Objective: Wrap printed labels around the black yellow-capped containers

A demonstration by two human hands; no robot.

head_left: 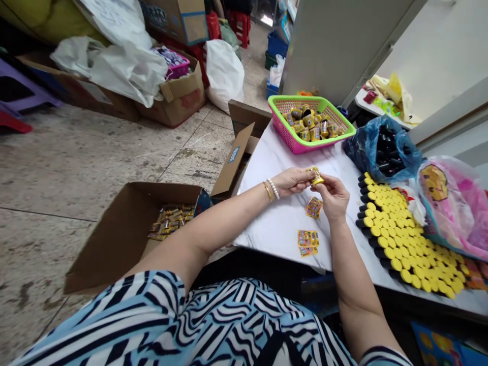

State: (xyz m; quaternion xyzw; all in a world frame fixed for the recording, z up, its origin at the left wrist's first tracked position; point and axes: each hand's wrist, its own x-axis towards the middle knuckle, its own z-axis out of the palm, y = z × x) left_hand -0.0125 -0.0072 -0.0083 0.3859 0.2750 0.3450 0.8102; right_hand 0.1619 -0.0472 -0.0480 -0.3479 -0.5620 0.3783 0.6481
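Note:
Over the white marbled table (263,213), my left hand (293,181) and my right hand (334,197) meet at a small yellow printed cylinder (316,179). Both sets of fingers are pinched on it, and they cover part of it. Just below my hands lies a small pile of colourful printed labels (313,207). Closer to the table's near edge is a second pile of such labels (308,240). Beyond my hands stands a pink and green plastic basket (295,146) holding many yellow-labelled cylinders (314,122).
Black cylinders with yellow tops (400,236) stand packed together on the right. Behind them are a blue plastic bag (354,147) of black pieces and a pink bag (465,203). An open carton (110,229) on the left contains yellow-labelled pieces. Another carton (233,161) touches the table's left side.

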